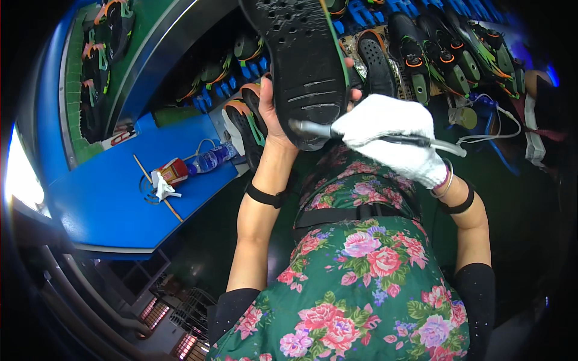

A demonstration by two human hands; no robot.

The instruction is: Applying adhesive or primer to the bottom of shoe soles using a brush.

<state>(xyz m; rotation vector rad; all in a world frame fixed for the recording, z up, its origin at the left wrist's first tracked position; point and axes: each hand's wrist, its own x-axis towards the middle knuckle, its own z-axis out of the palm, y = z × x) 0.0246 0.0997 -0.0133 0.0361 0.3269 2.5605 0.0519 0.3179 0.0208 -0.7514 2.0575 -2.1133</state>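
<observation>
A black shoe sole with a thin green edge is held up in front of me, glossy in patches and dimplled toward its top. My left hand, bare, wraps it from behind, with the thumb on the left edge and fingertips showing at the right. In a white glove, my right hand is closed around a brush with a dark handle. The brush's tip lies over the lower end of the sole. From the handle's other end a pale tube sticks out.
To the left, a blue table bears a plastic bottle, a red box with white tissue and a thin stick. Several black shoes with orange and green trim stand on racks ahead. A white cable loops at the right.
</observation>
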